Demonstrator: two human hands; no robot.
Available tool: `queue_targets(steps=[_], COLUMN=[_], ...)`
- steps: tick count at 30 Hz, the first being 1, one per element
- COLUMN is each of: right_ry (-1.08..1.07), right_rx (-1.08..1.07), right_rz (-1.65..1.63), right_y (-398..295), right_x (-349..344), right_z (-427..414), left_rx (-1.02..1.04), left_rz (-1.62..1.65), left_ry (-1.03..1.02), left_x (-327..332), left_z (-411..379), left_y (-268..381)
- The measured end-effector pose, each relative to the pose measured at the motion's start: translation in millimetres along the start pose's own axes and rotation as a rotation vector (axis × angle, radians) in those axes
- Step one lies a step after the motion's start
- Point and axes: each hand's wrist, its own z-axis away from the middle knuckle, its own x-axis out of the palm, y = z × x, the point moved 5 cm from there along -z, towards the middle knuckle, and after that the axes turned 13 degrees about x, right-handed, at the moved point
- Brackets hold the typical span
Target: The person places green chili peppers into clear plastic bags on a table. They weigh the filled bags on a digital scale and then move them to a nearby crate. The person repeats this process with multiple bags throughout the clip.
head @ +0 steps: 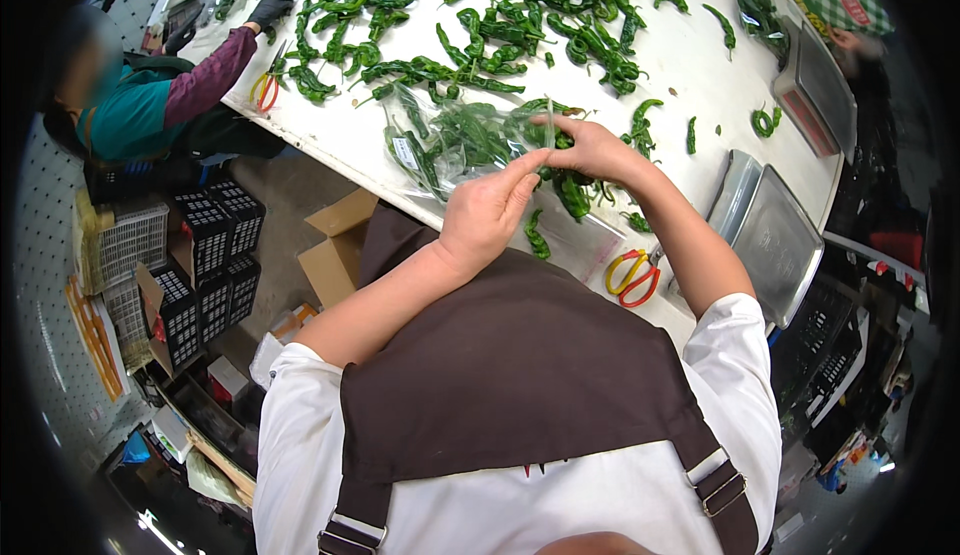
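A clear plastic bag (471,139) with green peppers inside lies near the front edge of the white table, a small printed label on its left end. My left hand (487,210) pinches the bag's film near its open mouth. At that mouth is my right hand (592,151), curled around some green peppers; its lower fingers are partly hidden. Below it, more long green peppers (571,193) lie loose, some over another flat clear bag (581,244). One curved pepper (536,234) is close to my apron.
A large spread of green peppers (480,26) covers the table's far side. Red-and-yellow-handled scissors (634,277) and a weighing scale (776,247) stand right; another scale (817,94) is beyond. A gloved co-worker (142,97) works left, near scissors (265,91). Crates (214,255) and a cardboard box (337,244) sit below.
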Motion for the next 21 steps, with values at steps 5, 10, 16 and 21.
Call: queue_targets(steps=[5, 10, 16, 21], right_ry=[-0.386, -0.155, -0.391, -0.144], right_rx=[0.192, 0.232, -0.053, -0.023], right_rz=[-0.354, -1.225, -1.321, -0.668], right_y=[5, 7, -2, -16], right_x=[28, 36, 33, 38], right_z=[-13, -31, -16, 0], left_rx=[-0.090, -0.131, -0.263, -0.219], left_rz=[0.031, 0.067, 0.084, 0.097], left_ry=[-0.018, 0.072, 0.106, 0.189], left_x=[3, -7, -24, -29], left_z=[2, -3, -5, -10], left_y=[-7, -6, -13, -11])
